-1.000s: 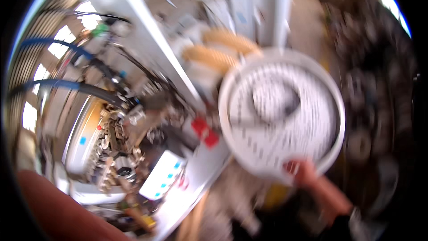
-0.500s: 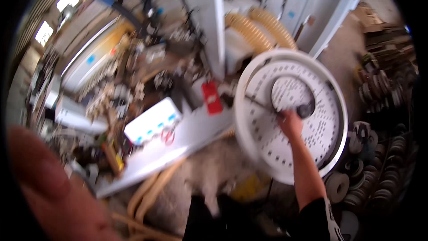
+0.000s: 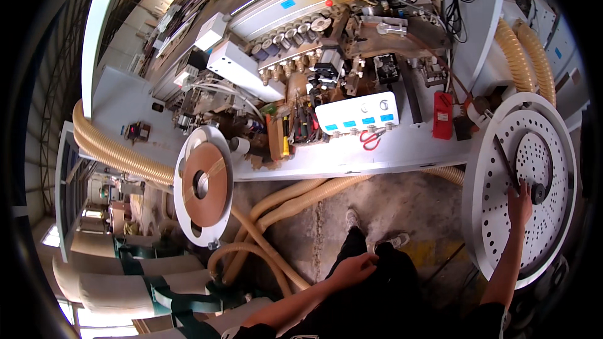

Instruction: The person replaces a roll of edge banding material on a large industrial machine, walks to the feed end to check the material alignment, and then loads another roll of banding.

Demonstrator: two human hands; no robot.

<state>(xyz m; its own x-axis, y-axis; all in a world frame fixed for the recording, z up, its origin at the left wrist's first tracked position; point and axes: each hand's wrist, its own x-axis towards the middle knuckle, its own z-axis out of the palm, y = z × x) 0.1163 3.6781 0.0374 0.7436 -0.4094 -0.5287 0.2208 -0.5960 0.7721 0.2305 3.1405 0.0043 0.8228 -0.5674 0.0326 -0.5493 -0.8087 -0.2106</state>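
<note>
At the right of my view, the big holed wheel (image 3: 541, 231) stands just under my right hand (image 3: 520, 206), fingers bent at its dark rod (image 3: 504, 158), grip unclear; my left hand (image 3: 353, 270), half open, looks empty. A cluttered grey bench (image 3: 370, 166) overhangs concrete floor (image 3: 386, 204).

Open gap between brown reel (image 3: 207, 210) and perforated disc (image 3: 540, 226); bench edge (image 3: 352, 171) bars far side.

Head-worn fisheye, looking down; wide, upright view
</note>
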